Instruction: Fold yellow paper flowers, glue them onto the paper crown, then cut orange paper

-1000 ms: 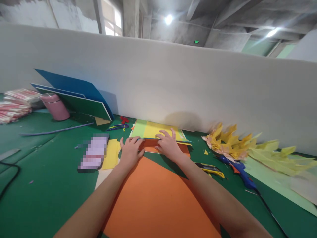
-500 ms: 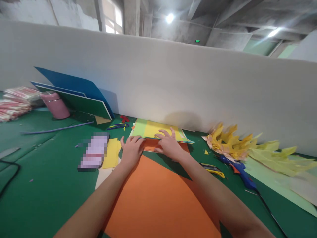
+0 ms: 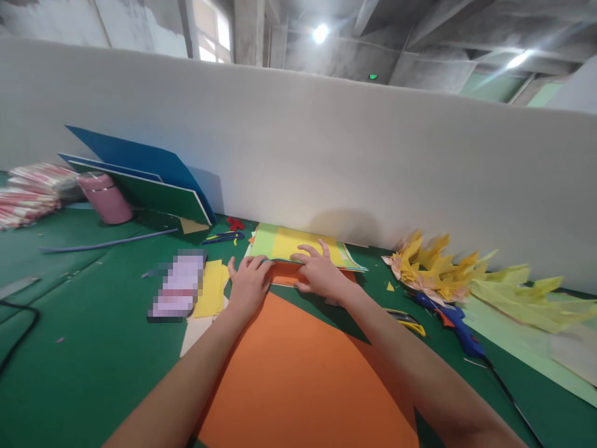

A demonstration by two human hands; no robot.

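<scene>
A big orange sheet [image 3: 298, 367] lies on the green table [image 3: 93, 348] in front of me, its far end folded over. My left hand [image 3: 248, 283] presses on the left part of that fold with its fingers curled over the edge. My right hand [image 3: 317, 272] lies flat on the right part of the fold, fingers spread and reaching onto a stack of yellow and light green paper [image 3: 298, 244] behind it.
Small yellow sheets [image 3: 211, 289] and a blurred pink object [image 3: 178, 285] lie at left. A yellow utility knife [image 3: 407, 321], a blue glue gun [image 3: 454, 323] and yellow paper flowers [image 3: 433, 267] sit at right. Blue and green boards [image 3: 149, 180] and a pink cup [image 3: 106, 198] stand by the white partition.
Both hands have stayed on the fold, shifting only slightly. The view has drifted a little.
</scene>
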